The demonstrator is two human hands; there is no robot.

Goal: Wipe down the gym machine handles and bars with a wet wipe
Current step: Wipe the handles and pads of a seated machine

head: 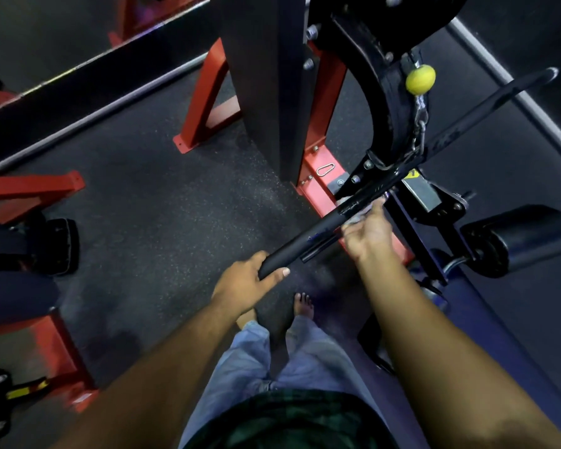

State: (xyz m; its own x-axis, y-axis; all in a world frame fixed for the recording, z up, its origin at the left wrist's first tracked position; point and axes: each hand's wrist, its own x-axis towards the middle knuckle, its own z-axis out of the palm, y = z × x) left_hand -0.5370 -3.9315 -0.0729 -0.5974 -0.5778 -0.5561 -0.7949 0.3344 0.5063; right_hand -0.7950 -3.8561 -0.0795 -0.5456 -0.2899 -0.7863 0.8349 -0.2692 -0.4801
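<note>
While your left hand [245,280] grips the near end of the long black bar [308,233], fingers curled over it and thumb beneath, your right hand [366,233] pinches a pale wet wipe [357,218] against the bar farther along, near its middle. The wipe shows only as a small crumpled patch between fingers and bar. The bar runs diagonally up and to the right, hanging by a chain link from the black curved arm [379,102] of the machine, where a yellow ball [420,79] sits on the cable. Behind the bar stands the red frame [318,189], with a silver carabiner [325,170] lying on its base plate. A black roller pad [528,238] lies to the right. Your bare feet stand on the dark speckled floor [149,202].
</note>
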